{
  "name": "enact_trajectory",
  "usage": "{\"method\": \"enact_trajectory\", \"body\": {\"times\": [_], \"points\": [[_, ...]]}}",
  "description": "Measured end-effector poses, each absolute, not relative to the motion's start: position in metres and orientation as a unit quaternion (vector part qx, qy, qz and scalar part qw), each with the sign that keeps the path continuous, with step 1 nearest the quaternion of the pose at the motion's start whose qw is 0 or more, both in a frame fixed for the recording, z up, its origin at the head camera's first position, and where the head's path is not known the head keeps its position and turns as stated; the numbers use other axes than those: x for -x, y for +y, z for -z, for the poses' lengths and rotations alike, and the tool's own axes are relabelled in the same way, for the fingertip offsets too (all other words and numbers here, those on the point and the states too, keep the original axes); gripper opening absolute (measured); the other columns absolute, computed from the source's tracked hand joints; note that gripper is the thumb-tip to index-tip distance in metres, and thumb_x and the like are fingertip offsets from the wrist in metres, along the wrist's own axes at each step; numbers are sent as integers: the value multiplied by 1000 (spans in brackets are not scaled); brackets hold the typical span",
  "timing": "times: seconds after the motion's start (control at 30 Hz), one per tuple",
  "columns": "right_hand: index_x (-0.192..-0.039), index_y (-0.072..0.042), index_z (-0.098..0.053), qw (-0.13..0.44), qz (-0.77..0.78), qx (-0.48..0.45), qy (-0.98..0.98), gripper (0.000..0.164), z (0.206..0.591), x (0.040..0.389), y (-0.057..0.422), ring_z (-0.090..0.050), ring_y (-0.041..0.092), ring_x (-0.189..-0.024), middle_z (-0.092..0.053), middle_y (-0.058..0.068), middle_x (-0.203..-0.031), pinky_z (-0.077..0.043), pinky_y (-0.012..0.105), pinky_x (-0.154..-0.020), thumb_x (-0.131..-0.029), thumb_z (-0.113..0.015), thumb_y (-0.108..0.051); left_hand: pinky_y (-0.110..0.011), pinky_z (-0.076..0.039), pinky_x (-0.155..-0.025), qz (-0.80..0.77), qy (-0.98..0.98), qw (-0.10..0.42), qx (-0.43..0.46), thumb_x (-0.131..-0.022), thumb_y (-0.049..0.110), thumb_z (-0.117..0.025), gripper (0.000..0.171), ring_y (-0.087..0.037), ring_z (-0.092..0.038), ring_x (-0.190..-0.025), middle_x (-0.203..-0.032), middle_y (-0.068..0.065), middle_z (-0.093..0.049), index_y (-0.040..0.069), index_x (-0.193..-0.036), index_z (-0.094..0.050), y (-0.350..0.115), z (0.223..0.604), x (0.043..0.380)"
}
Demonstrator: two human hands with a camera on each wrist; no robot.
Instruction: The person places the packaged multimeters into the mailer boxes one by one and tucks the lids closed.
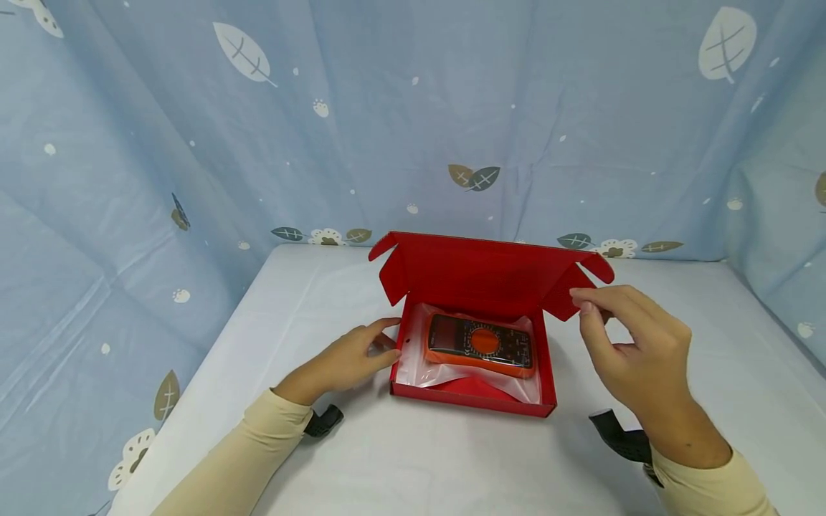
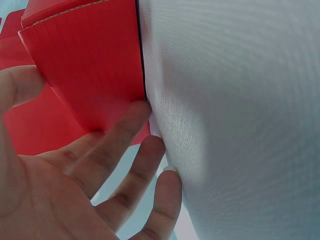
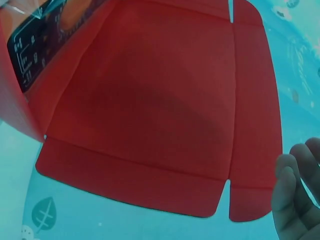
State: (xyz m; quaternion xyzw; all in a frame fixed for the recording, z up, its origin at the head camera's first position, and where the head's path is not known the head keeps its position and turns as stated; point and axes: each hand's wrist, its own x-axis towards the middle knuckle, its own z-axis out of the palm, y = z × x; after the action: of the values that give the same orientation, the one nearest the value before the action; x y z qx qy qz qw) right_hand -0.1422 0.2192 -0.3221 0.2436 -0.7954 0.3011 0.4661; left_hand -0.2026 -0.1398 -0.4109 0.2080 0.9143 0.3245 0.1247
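A red cardboard box [image 1: 474, 401] lies with its lid [image 1: 474, 269] raised at the back. In it, an orange-and-black multimeter [image 1: 480, 345] rests in a clear plastic bag [image 1: 419, 373]. My left hand [image 1: 348, 362] touches the box's left side; in the left wrist view its fingers [image 2: 107, 155] lie along the outer wall, with the thumb by the upper edge. Beside the lid's right flap [image 1: 560, 294] hovers my right hand [image 1: 635, 340], thumb and forefinger tips close together. The right wrist view shows these fingers [image 3: 285, 195] near a lid corner, with no visible grip on it.
A white-covered table [image 1: 323, 459] carries the box. Behind it hangs a pale blue curtain [image 1: 413, 129] with a leaf pattern. Black wrist-camera mounts [image 1: 619, 436] stick out below both sleeves.
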Motion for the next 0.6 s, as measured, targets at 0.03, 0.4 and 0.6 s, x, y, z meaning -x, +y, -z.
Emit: {"method": "enact_trajectory", "body": {"times": [0.03,0.4,0.6], "points": [[-97,6,-75,472,-304,-239,-792,43,322,142,220,-56,0,-81,-72,20,-86,-41,3,-89,-98,-55,-32,-43,-50,-97,-325,914,125,-208,-98,38,-60,61,-16,-62,-112,-117,1,-67,17,-151,-41,-140,411,203],[-89,15,-70,512,-360,-162,-763,24,319,147,226,-51,-19,-84,-68,29,-82,-42,5,-82,-88,-58,-6,-44,-51,-96,-324,915,125,-205,-97,40,-60,60,-16,-61,-112,-117,2,-67,18,-151,-42,-141,412,203],[-96,15,-58,475,-367,-92,-795,24,322,151,236,-47,-22,-72,-62,7,-76,-40,1,-74,-94,-52,-9,-44,-51,-96,-322,916,126,-205,-98,40,-59,61,-16,-61,-112,-116,2,-67,18,-151,-41,-140,412,203]]}}
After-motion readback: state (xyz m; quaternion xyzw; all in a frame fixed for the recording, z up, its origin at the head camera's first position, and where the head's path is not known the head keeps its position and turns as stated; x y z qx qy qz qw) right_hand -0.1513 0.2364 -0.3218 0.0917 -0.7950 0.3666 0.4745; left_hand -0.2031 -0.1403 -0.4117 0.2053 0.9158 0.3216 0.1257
